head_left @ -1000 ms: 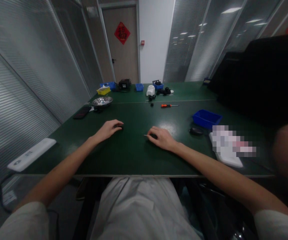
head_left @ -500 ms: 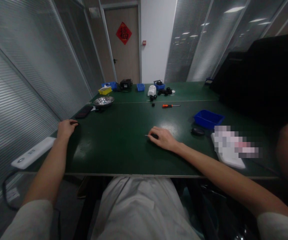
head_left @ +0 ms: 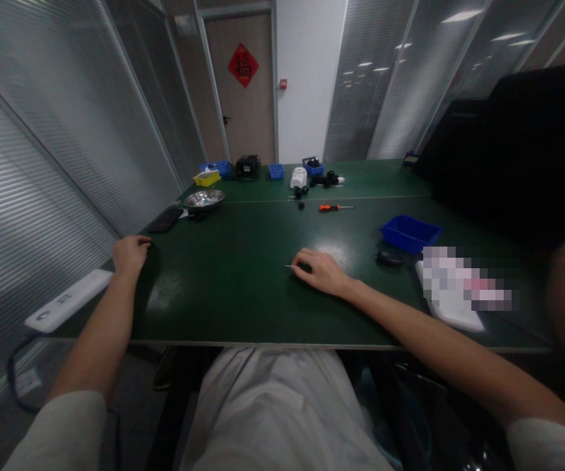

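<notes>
My right hand rests on the green table, thumb and index finger pinched on a thin light pin that points left. At the table's left edge lies my left hand, its fingers curled together; what they hold, if anything, is too small to make out. A white power strip is just below it, and a dark flat phone-like object lies above. Farther back are a metal bowl and an orange-handled screwdriver.
To the right stand a blue tray, a black mouse and a white flat object. A white device, a yellow tray and several black parts lie at the back. Part of a person shows at the right edge.
The left hand's fingers have shifted very slightly to the left. My right hand keeps its place with the pin.
</notes>
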The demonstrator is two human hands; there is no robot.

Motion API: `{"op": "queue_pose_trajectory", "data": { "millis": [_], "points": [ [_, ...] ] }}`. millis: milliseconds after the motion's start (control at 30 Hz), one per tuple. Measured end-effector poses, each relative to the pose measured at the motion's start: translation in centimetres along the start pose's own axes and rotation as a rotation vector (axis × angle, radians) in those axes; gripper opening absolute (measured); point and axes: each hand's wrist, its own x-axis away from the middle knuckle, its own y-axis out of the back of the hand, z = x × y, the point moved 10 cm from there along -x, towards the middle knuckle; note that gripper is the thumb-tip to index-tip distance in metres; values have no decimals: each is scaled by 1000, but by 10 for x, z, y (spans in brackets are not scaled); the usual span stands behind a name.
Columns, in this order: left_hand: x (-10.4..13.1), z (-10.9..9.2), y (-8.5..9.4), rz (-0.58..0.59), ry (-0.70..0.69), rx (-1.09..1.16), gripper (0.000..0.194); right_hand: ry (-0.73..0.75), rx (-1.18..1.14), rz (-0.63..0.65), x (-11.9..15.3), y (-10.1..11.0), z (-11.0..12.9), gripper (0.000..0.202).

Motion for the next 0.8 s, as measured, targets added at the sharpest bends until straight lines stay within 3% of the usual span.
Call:
{"op": "queue_pose_trajectory", "data": {
  "millis": [300,800],
  "points": [
    [0,-7,5,-51,-8,-155,29,-1,-4,6,0,0,1,17],
    [2,-12,2,-45,-4,-220,28,1,-1,9,1,-1,0,19]
  ]
}}
